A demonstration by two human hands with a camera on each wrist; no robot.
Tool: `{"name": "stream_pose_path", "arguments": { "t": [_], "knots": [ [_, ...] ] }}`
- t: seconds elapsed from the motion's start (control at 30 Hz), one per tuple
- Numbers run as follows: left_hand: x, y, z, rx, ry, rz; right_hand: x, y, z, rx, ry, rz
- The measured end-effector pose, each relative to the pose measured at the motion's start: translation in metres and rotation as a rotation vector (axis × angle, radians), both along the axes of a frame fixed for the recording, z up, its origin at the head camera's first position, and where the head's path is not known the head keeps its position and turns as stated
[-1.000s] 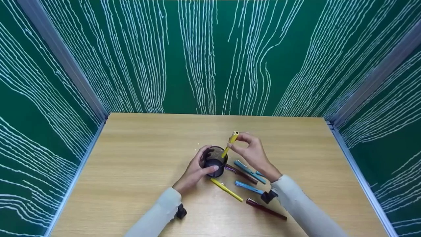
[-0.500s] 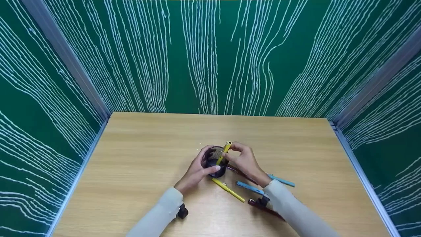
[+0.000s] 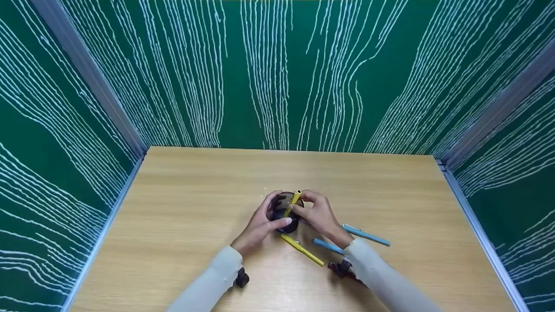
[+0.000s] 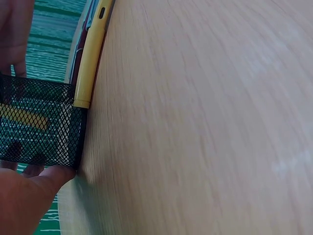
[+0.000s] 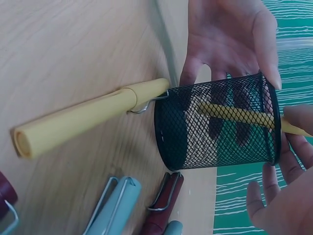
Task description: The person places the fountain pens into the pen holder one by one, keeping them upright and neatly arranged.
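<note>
This looks like a purpose-built booth, perhaps in a lab or studio. Green panels with wavy white lines wall the wood-grain tabletop on three sides, grey posts stand at the back corners, and the wrists carry small black cameras.

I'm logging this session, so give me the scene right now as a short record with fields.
Left hand: grips the black mesh pen holder
Right hand: pinches a yellow pen, lower end inside the holder
Loose yellow pen: on the table, one end by the holder's base
Blue pens: at least two, on the table
Dark red pens: two in the right wrist view, partly visible
</note>
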State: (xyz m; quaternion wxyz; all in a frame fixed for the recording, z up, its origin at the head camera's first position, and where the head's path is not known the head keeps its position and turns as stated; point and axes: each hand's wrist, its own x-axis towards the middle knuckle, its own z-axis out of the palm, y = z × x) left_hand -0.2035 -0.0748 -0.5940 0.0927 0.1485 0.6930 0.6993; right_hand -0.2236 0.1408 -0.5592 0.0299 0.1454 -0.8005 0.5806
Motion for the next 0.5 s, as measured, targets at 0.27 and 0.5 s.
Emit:
{"name": "stream_pose_path", "arguments": {
  "t": [0.27, 0.5],
  "knots": [
    [0.0002, -0.0005, 0.0009, -0.018, 0.005, -0.003, 0.0019, -0.0041, -0.0051, -0.001, -0.014, -0.01],
    [0.0007, 0.0006, 0.0009, 0.033, 0.016, -0.019, 0.0046, -0.009, -0.0065, -0.011, 0.005, 0.004]
  ]
}}
